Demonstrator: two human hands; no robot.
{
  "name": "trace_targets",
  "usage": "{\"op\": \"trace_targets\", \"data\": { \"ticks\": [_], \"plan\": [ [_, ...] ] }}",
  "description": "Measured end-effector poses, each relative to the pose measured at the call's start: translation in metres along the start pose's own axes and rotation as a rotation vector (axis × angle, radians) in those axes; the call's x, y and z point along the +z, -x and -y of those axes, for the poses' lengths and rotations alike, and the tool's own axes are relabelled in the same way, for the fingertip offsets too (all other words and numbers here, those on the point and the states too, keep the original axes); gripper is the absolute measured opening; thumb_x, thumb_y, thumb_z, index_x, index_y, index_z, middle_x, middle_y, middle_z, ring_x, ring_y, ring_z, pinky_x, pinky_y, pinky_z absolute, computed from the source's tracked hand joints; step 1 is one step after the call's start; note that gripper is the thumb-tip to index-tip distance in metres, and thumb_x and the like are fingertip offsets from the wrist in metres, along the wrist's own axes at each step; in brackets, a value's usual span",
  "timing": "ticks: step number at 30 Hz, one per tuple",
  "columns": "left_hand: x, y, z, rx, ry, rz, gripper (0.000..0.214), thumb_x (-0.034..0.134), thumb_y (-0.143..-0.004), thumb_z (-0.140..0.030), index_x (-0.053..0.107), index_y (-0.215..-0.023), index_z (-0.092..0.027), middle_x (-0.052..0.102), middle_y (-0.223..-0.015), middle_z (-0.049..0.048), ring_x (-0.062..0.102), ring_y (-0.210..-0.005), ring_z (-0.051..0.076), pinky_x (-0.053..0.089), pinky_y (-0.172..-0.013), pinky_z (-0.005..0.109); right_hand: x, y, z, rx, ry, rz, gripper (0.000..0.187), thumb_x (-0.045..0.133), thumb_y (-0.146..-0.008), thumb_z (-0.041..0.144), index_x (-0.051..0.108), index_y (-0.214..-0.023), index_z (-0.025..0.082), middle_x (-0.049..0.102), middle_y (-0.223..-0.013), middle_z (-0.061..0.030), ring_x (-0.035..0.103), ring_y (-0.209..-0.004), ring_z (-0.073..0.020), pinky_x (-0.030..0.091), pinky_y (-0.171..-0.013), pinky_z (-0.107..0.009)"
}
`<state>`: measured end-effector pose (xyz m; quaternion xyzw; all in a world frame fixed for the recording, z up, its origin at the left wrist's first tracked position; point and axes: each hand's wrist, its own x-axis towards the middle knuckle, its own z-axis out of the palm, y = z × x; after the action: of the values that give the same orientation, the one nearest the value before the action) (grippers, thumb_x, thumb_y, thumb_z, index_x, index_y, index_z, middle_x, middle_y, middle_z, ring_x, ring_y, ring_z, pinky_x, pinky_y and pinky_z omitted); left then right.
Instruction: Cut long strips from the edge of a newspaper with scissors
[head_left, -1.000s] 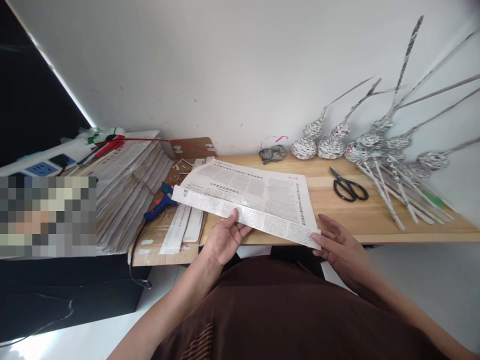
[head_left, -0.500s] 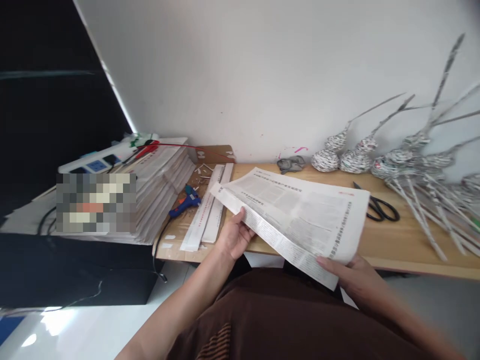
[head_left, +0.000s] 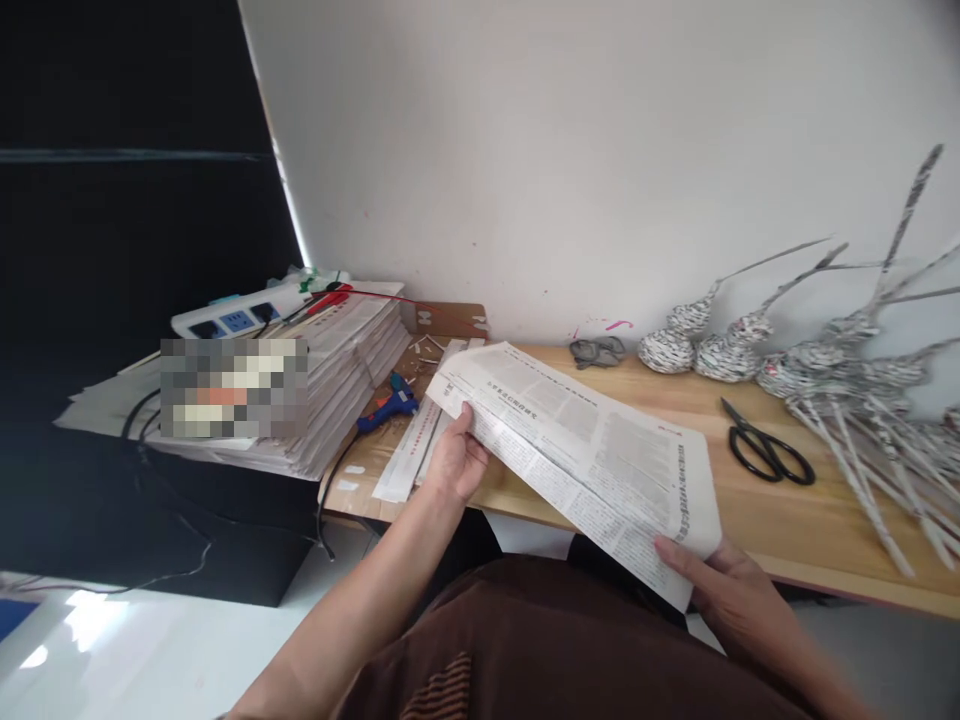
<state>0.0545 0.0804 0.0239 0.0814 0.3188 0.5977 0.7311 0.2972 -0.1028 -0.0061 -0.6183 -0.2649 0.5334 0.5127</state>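
I hold a folded newspaper sheet [head_left: 585,450] slanted over the front edge of the wooden table [head_left: 795,510]. My left hand [head_left: 454,465] grips its upper left end, thumb on top. Near my lap, my right hand [head_left: 724,590] pinches the lower right corner. The sheet's folded near edge runs between both hands, and its far part rests on the table.
A tall stack of newspapers [head_left: 330,370] with a power strip [head_left: 236,315] stands at the left. A blue glue gun [head_left: 386,405] and cut paper strips [head_left: 409,450] lie beside it. Black scissors [head_left: 769,455], coiled paper figures [head_left: 720,350] and rolled paper sticks [head_left: 862,450] occupy the right.
The newspaper has been lifted and swung so its right end comes toward my lap. My view has turned left, and my right hand has dropped lower with the corner.
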Motion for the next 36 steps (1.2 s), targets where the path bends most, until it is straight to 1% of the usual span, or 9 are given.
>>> {"op": "trace_targets", "data": {
  "ticks": [6,10,13,17,21,25,30,33,36],
  "plan": [
    [0.008,-0.016,-0.024,0.089,0.038,-0.041,0.022,0.050,-0.099,-0.020,0.066,-0.111,-0.014,0.077,-0.099,0.0062,0.073,-0.092,0.014,0.060,-0.084,0.022,0.005,0.001,0.006,-0.051,0.024,0.013,0.025,0.083,-0.071,0.039,0.079,-0.094,0.030,0.080,-0.098,-0.0030,0.072,-0.101,-0.0327,0.058,-0.094,-0.046],
    [0.013,-0.011,-0.014,0.076,0.013,-0.023,0.023,0.050,-0.099,-0.028,0.067,-0.110,-0.016,0.077,-0.103,0.0064,0.072,-0.096,0.016,0.060,-0.083,0.023,0.022,-0.001,0.011,-0.077,-0.152,0.032,0.026,0.084,-0.071,0.035,0.076,-0.096,0.031,0.079,-0.102,-0.0011,0.073,-0.099,-0.0304,0.059,-0.090,-0.047],
    [0.010,0.006,0.012,-0.076,-0.199,0.038,0.015,0.057,-0.094,-0.017,0.068,-0.103,-0.015,0.077,-0.098,0.0071,0.074,-0.085,0.016,0.062,-0.077,0.024,0.037,-0.009,0.015,-0.110,-0.228,0.069,0.026,0.083,-0.072,0.033,0.075,-0.097,0.028,0.078,-0.105,-0.0012,0.072,-0.100,-0.0270,0.056,-0.094,-0.044],
    [0.001,0.036,0.039,-0.311,-0.482,0.259,0.016,0.069,-0.085,-0.017,0.069,-0.101,-0.013,0.076,-0.093,0.0095,0.072,-0.072,0.016,0.060,-0.058,0.020,0.050,-0.020,0.015,-0.179,-0.256,0.085,0.029,0.083,-0.073,0.033,0.074,-0.099,0.025,0.078,-0.103,-0.0018,0.071,-0.097,-0.0249,0.054,-0.093,-0.042],
    [0.000,0.052,0.043,-0.393,-0.481,0.329,0.014,0.068,-0.086,-0.014,0.069,-0.099,-0.011,0.075,-0.092,0.0086,0.070,-0.065,0.011,0.053,-0.044,0.013,0.056,-0.025,0.011,-0.242,-0.255,0.070,0.033,0.084,-0.073,0.035,0.072,-0.102,0.024,0.077,-0.103,-0.0024,0.071,-0.094,-0.0242,0.054,-0.089,-0.042],
    [0.003,0.057,0.046,-0.413,-0.307,0.276,0.019,0.054,-0.096,-0.020,0.064,-0.111,-0.012,0.071,-0.115,0.0118,0.073,-0.090,0.018,0.065,-0.068,0.025,0.058,-0.027,0.005,-0.276,-0.146,0.095,0.037,0.084,-0.072,0.038,0.071,-0.103,0.021,0.077,-0.098,-0.0035,0.070,-0.089,-0.0217,0.056,-0.079,-0.036],
    [0.001,0.058,0.051,-0.342,-0.274,0.299,0.025,0.048,-0.099,-0.026,0.060,-0.117,-0.013,0.058,-0.140,0.0140,0.063,-0.120,0.027,0.062,-0.090,0.043,0.052,-0.023,0.003,-0.269,-0.014,0.127,0.032,0.082,-0.071,0.040,0.069,-0.092,0.019,0.073,-0.081,-0.0020,0.063,-0.064,-0.0143,0.049,-0.052,-0.026],
    [0.000,0.056,0.050,-0.331,-0.288,0.302,0.025,0.049,-0.099,-0.026,0.060,-0.117,-0.013,0.055,-0.145,0.0134,0.058,-0.126,0.028,0.061,-0.091,0.044,0.039,-0.017,0.010,-0.261,0.083,0.197,0.033,0.080,-0.074,0.041,0.071,-0.098,0.019,0.074,-0.081,-0.0033,0.065,-0.067,-0.0161,0.051,-0.055,-0.027],
    [0.003,0.054,0.043,-0.309,-0.294,0.317,0.026,0.050,-0.098,-0.027,0.059,-0.119,-0.015,0.053,-0.146,0.0135,0.055,-0.130,0.030,0.060,-0.091,0.048,0.008,-0.017,0.031,-0.363,0.530,0.161,0.028,0.068,-0.083,0.045,0.073,-0.096,0.020,0.076,-0.084,-0.0052,0.069,-0.076,-0.0204,0.055,-0.066,-0.032]
  ]
}}
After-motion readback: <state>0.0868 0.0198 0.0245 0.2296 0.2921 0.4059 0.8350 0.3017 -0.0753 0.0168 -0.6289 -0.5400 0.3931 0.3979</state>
